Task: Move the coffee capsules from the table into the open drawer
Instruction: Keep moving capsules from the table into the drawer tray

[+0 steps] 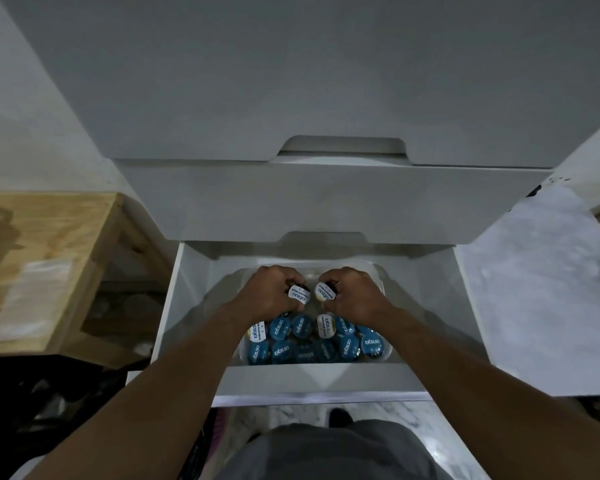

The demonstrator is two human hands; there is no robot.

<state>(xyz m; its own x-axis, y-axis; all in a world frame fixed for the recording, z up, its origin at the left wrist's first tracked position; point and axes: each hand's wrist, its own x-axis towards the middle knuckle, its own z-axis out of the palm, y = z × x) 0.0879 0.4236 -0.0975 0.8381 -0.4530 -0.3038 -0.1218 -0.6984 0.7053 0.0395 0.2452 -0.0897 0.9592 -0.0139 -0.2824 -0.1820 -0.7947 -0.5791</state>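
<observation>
Both my hands reach into the open white drawer (312,379). My left hand (271,289) grips a coffee capsule with a white lid (298,294), lid turned toward the camera. A second white-lidded capsule (323,293) is held the same way by my right hand (354,292). Both held capsules hover over the far half of the clear tray (387,355) inside the drawer. Several blue-lidded capsules (281,351) fill the tray's near half, with two white-lidded ones among them (324,326).
Above the open drawer two shut white drawers (326,202) stick out. A wooden shelf unit (45,265) stands at the left. Marble-patterned floor (541,299) lies at the right and below. My grey-clad lap (333,452) fills the bottom edge.
</observation>
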